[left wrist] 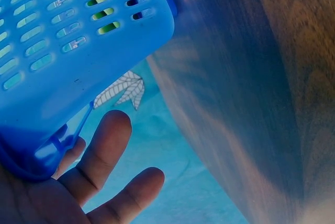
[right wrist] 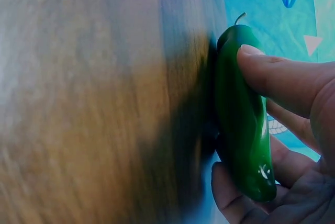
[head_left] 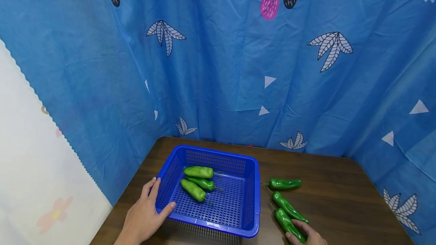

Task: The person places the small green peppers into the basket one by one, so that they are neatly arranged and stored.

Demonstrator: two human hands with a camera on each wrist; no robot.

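My left hand (head_left: 144,214) rests at the near left corner of a blue plastic basket (head_left: 252,199); the thumb lies over the front rim. In the left wrist view its fingers (left wrist: 107,145) extend loosely below the basket's rim. Three green peppers (head_left: 193,190) lie inside, toward the basket's left. On the table to its right, my right hand (head_left: 308,233) grips the nearest dark green pepper (right wrist: 243,114) between thumb and fingers. Beyond that pepper lie a second long pepper (head_left: 289,206) and a third pepper (head_left: 285,184), their thin stems pointing toward the basket.
The brown wooden table (head_left: 340,196) extends to the right of the peppers. Behind it hangs a blue patterned curtain (head_left: 221,67), which also runs along both sides. A white cloth (head_left: 30,154) with faint flowers is at the far left.
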